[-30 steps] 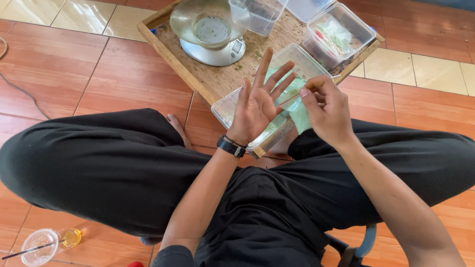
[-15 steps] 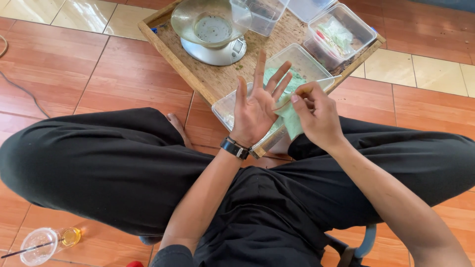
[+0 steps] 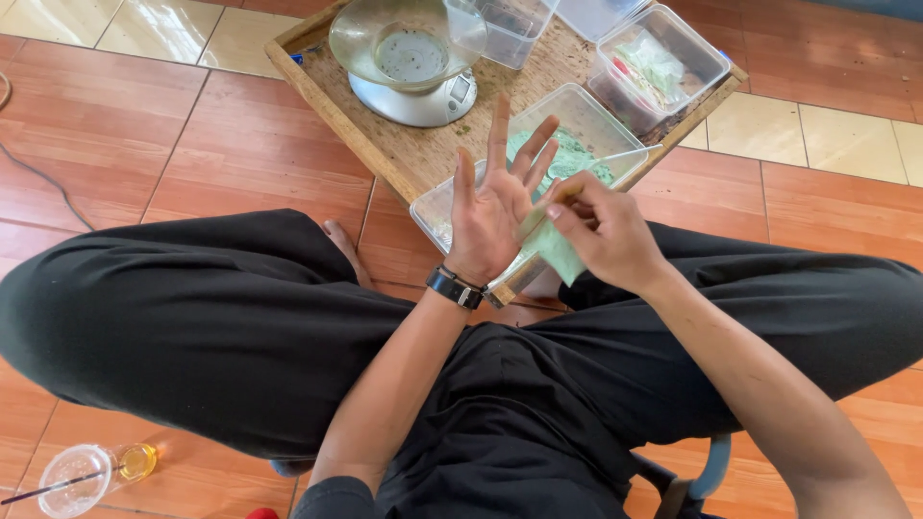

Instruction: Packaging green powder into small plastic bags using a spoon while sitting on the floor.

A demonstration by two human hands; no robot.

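Above the clear tub (image 3: 452, 207) of green powder, the left hand (image 3: 490, 207) spreads its fingers wide while the right hand (image 3: 606, 231) pinches a pale green sheet (image 3: 556, 252), seemingly half wrapped.

Clear tubs (image 3: 596, 14) cut off by top edge (contents unclear)

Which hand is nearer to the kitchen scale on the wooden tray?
Left. The left hand, open with fingers spread, is just below the kitchen scale; the right hand is farther to its right.
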